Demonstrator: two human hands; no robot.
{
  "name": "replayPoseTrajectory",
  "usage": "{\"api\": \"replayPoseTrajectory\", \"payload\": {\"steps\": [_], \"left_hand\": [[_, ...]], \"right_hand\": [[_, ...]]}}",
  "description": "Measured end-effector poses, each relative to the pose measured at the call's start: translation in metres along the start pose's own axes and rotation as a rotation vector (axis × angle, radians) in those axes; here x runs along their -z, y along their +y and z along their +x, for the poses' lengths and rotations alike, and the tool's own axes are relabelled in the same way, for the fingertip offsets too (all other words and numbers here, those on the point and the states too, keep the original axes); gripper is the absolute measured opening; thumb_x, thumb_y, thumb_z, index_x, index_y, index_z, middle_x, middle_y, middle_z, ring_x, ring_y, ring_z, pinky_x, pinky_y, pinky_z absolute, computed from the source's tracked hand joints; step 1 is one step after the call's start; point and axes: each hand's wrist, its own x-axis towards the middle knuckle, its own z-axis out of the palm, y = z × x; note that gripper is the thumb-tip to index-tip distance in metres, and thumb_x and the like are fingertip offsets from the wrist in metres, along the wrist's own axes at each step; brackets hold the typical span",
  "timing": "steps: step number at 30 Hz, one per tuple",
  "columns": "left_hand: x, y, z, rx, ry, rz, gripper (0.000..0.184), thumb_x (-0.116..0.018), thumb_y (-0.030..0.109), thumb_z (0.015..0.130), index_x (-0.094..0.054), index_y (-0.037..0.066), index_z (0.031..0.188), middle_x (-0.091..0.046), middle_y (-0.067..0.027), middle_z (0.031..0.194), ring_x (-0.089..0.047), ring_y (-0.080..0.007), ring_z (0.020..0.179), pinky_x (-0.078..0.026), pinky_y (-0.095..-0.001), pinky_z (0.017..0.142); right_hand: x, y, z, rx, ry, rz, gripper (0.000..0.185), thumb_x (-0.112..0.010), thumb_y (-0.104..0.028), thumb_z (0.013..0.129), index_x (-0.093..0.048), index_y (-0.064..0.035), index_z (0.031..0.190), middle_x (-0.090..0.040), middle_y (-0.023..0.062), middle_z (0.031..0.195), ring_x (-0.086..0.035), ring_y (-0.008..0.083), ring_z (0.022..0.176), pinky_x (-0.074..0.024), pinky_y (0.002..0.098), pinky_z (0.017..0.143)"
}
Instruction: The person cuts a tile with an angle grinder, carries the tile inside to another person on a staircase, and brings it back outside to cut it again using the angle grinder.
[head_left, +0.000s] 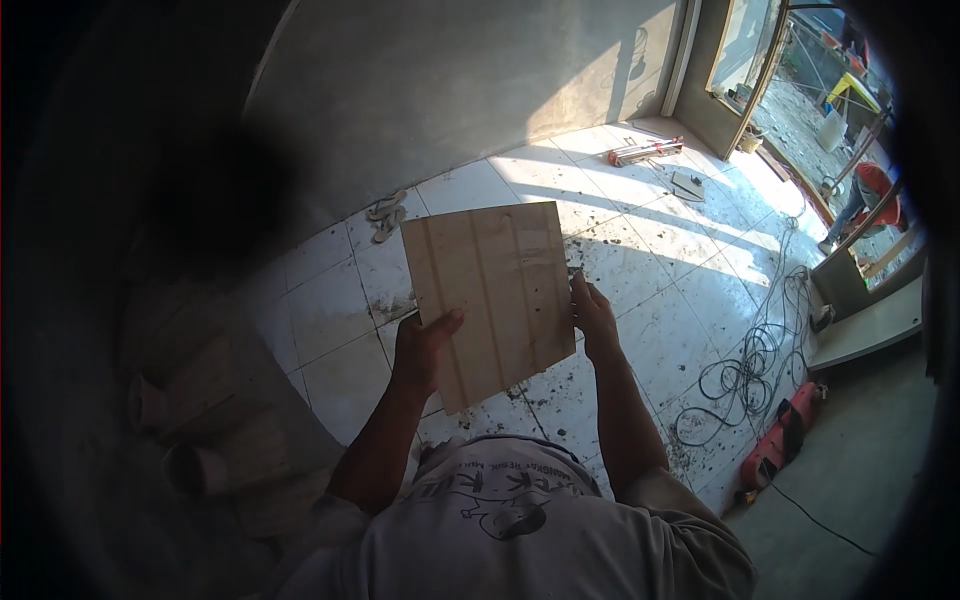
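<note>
A striped brown panel (497, 295) is held up between the two hands over the tiled floor (655, 325), its face toward the head camera and slightly turned. The left hand (420, 350) grasps its lower left edge, thumb laid across the face and the other fingers hidden behind, while the right hand (596, 322) is at the right edge with fingers pointing forward, though I cannot tell how firmly it grips. Both forearms reach forward from the body, bare below the sleeves.

The board (495, 290) hides the left hand (418, 352)'s fingers; a dark blur (225, 195) covers some wall (420, 90); the near edge crops the shirt (560, 555).
</note>
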Motion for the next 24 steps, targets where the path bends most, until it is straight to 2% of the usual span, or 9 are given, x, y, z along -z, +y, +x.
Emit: {"api": "replayPoseTrajectory", "payload": {"steps": [1,5,8,11,13,14,16,19,24], "left_hand": [[-0.001,0.001,-0.001,0.011,-0.012,0.017,0.039,-0.072,0.017,0.087,-0.065,-0.003,0.119,-0.069,-0.0115,0.108,-0.067,-0.0212,0.097,-0.055,-0.0388,0.086],[-0.004,0.013,-0.008,0.031,-0.026,0.069,0.041,-0.073,0.018,0.087,-0.064,-0.002,0.122,-0.069,-0.0113,0.111,-0.067,-0.0212,0.098,-0.055,-0.0390,0.087],[0.003,0.014,-0.009,0.036,-0.090,0.071,0.043,-0.073,0.019,0.087,-0.063,-0.002,0.123,-0.068,-0.0110,0.113,-0.067,-0.0207,0.099,-0.055,-0.0387,0.086],[0.009,0.017,-0.009,-0.031,-0.128,0.115,0.041,-0.073,0.020,0.088,-0.064,-0.002,0.121,-0.069,-0.0108,0.112,-0.067,-0.0199,0.098,-0.056,-0.0378,0.084],[0.011,0.025,-0.013,0.006,-0.122,0.144,0.042,-0.073,0.021,0.087,-0.063,-0.002,0.122,-0.069,-0.0112,0.111,-0.068,-0.0209,0.099,-0.056,-0.0380,0.086],[0.012,0.029,-0.013,0.039,-0.124,0.173,0.044,-0.073,0.021,0.087,-0.062,-0.002,0.122,-0.069,-0.0117,0.109,-0.068,-0.0219,0.099,-0.056,-0.0383,0.088],[0.020,0.031,-0.010,0.029,-0.141,0.177,0.044,-0.073,0.021,0.087,-0.062,-0.003,0.122,-0.069,-0.0114,0.108,-0.069,-0.0216,0.097,-0.056,-0.0377,0.087],[0.024,0.037,-0.007,0.014,-0.180,0.178,0.040,-0.073,0.021,0.088,-0.064,-0.003,0.119,-0.071,-0.0103,0.105,-0.069,-0.0202,0.093,-0.057,-0.0363,0.083],[0.024,0.041,-0.006,-0.010,-0.179,0.169,0.037,-0.071,0.023,0.090,-0.066,-0.002,0.117,-0.072,-0.0099,0.105,-0.070,-0.0193,0.092,-0.057,-0.0352,0.081]], "right_hand": [[0.002,-0.002,0.003,-0.064,-0.073,0.090,0.056,-0.054,-0.047,0.101,-0.063,0.0016,0.126,-0.069,0.0115,0.116,-0.065,0.0191,0.107,-0.0495,0.0344,0.092],[-0.001,-0.012,0.001,-0.019,-0.193,0.251,0.058,-0.054,-0.049,0.101,-0.063,0.0011,0.127,-0.069,0.0103,0.115,-0.065,0.0181,0.104,-0.0512,0.0338,0.091],[0.006,-0.013,0.001,-0.033,-0.303,0.253,0.061,-0.058,-0.049,0.099,-0.060,0.0040,0.128,-0.068,0.0141,0.116,-0.066,0.0197,0.105,-0.0528,0.0330,0.090],[0.013,-0.011,-0.002,-0.110,-0.411,0.327,0.058,-0.063,-0.042,0.097,-0.057,0.0062,0.130,-0.067,0.0172,0.118,-0.066,0.0239,0.106,-0.0543,0.0349,0.090],[0.019,0.000,-0.002,-0.127,-0.534,0.518,0.056,-0.068,-0.031,0.094,-0.053,0.0077,0.132,-0.065,0.0192,0.120,-0.067,0.0282,0.107,-0.0548,0.0395,0.093],[0.018,-0.002,-0.004,-0.127,-0.537,0.516,0.056,-0.068,-0.031,0.094,-0.053,0.0077,0.132,-0.065,0.0192,0.120,-0.067,0.0282,0.107,-0.0548,0.0395,0.093],[0.018,-0.005,-0.010,-0.099,-0.587,0.578,0.055,-0.071,-0.021,0.091,-0.051,0.0075,0.134,-0.064,0.0204,0.122,-0.067,0.0311,0.107,-0.0552,0.0435,0.094],[0.020,-0.002,-0.005,-0.087,-0.684,0.617,0.057,-0.072,-0.017,0.089,-0.049,0.0075,0.135,-0.064,0.0207,0.123,-0.067,0.0316,0.108,-0.0563,0.0447,0.093],[0.012,-0.022,-0.028,-0.050,-0.608,0.608,0.055,-0.072,-0.017,0.088,-0.051,0.0074,0.134,-0.065,0.0208,0.121,-0.068,0.0309,0.106,-0.0580,0.0433,0.090]]}}
